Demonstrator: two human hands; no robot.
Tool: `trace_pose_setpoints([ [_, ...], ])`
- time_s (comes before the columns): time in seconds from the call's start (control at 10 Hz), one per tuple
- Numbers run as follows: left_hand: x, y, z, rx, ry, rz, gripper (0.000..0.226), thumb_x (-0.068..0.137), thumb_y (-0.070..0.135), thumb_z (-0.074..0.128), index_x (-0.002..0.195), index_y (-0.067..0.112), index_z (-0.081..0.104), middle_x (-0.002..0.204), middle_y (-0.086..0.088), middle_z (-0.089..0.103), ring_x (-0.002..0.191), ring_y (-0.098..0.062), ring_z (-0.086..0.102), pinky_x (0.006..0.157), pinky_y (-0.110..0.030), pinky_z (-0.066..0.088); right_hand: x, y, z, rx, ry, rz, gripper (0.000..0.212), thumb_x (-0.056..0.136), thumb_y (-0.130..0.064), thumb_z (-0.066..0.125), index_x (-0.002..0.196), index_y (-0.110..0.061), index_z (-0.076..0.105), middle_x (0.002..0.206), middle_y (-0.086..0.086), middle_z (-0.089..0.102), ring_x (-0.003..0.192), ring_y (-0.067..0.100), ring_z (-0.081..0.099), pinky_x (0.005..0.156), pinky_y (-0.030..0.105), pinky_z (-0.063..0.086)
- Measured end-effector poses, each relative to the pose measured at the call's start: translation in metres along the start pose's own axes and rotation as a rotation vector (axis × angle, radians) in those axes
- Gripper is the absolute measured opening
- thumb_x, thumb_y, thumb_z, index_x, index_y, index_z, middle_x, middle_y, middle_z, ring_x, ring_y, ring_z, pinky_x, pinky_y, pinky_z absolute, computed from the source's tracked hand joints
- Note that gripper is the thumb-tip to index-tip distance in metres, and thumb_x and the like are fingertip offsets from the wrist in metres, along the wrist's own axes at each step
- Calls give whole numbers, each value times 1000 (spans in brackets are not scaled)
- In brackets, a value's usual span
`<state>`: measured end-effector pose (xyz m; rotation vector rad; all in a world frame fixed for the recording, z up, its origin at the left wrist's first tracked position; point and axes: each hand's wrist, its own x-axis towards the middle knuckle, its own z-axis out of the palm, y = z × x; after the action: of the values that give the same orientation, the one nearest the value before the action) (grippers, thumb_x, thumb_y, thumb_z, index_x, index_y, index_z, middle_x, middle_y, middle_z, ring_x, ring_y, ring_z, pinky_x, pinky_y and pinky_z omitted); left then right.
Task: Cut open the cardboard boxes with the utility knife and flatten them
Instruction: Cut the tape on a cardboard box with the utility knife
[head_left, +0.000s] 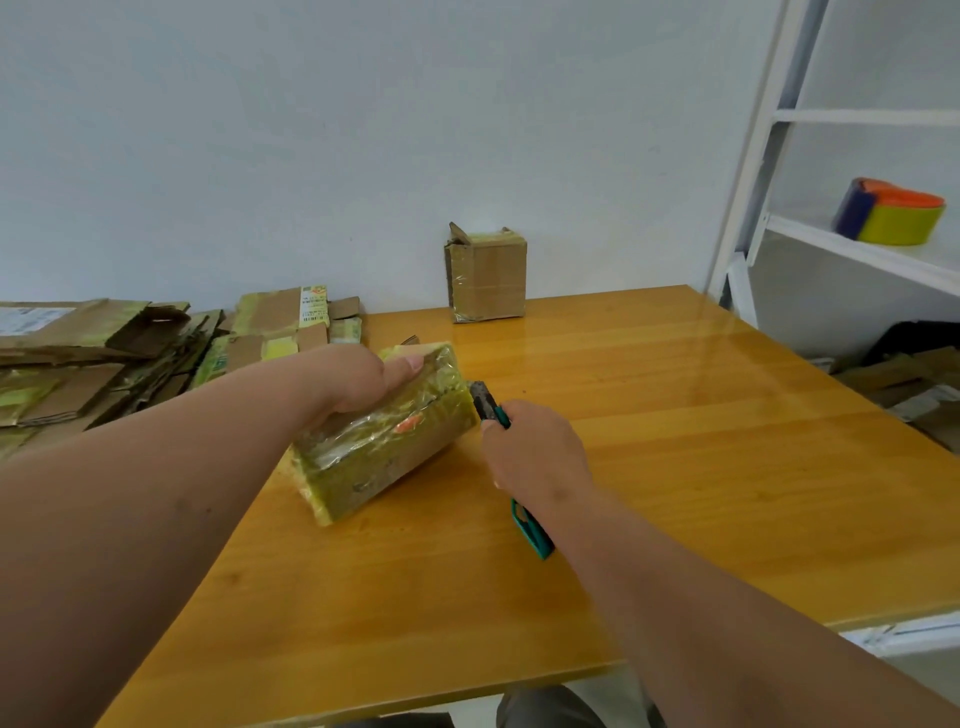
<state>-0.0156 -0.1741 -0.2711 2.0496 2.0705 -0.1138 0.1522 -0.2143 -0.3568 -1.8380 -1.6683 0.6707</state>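
Gripping the utility knife at the taped box mid-table, the right hand risks slipping toward the left hand, which presses the box's top.

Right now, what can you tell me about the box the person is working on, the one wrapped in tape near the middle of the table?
The box is small, brown cardboard, wrapped in shiny clear and yellow-green tape, with an orange mark on top. It looks still closed and lies at an angle on the wooden table. The left hand presses on its far top, thumb along the edge. The utility knife, gripped in the right hand, meets its right end.
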Motion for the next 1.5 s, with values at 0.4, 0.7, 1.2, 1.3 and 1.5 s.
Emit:
trace_pose_setpoints([
  [0.4,-1,-29,1,-158,-104,87,72,83,74,43,146,38,40,146,-4,45,125,-27,48,103,-38,40,7,-8,6,301,-65,199,24,100,-25,54,81,-10,56,74,8,65,77,26,72,81,47,60],
  [0.7,-8,-26,10,-117,-45,166,62,98,59,24,137,19,52,127,-10,58,112,-25,52,97,-35,40,-9,1,9,319,28,214,22,101,-33,52,97,-11,55,66,1,62,66,18,72,71,38,59],
  [1.2,-6,-30,18,-43,-11,160,74,89,71,23,137,22,52,121,-6,60,107,-25,55,95,-38,45,-17,-8,5,339,4,229,32,99,-21,53,69,-10,49,40,-4,53,69,27,74,64,36,57],
  [1.3,-8,-29,19,-33,-38,162,83,81,78,26,141,26,49,128,-6,58,111,-25,54,94,-36,43,-17,-10,7,326,-8,231,32,98,-18,52,67,-12,45,47,0,56,70,27,74,56,30,48],
  [1.5,-12,-32,23,-98,-62,150,77,84,74,40,147,30,40,147,-5,44,128,-27,44,104,-38,36,-15,-11,19,293,0,234,30,97,-22,49,69,-11,47,74,12,73,74,28,74,52,26,43],
])
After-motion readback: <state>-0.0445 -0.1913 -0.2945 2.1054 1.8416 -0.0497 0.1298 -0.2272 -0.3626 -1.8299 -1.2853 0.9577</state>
